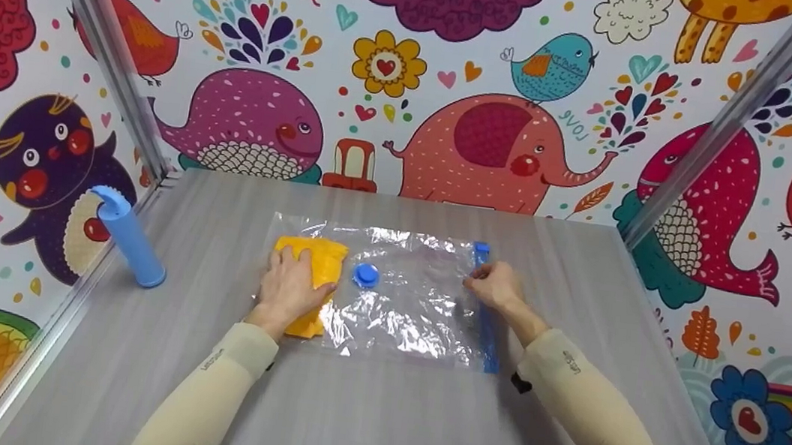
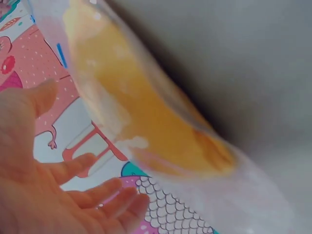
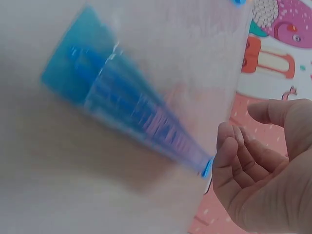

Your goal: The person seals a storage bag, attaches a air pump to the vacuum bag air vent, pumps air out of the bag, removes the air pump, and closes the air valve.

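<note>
Left hand (image 1: 288, 286) spread over cloth (image 1: 329, 263), right hand (image 1: 497, 288) half-curled at bag (image 1: 404, 310) three o'clock, both empty; best smooth zip (image 1: 489, 340) flat.

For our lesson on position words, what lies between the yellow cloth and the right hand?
In the head view, the blue valve and then a stretch of clear bag lie between the yellow cloth and the right hand.
</note>
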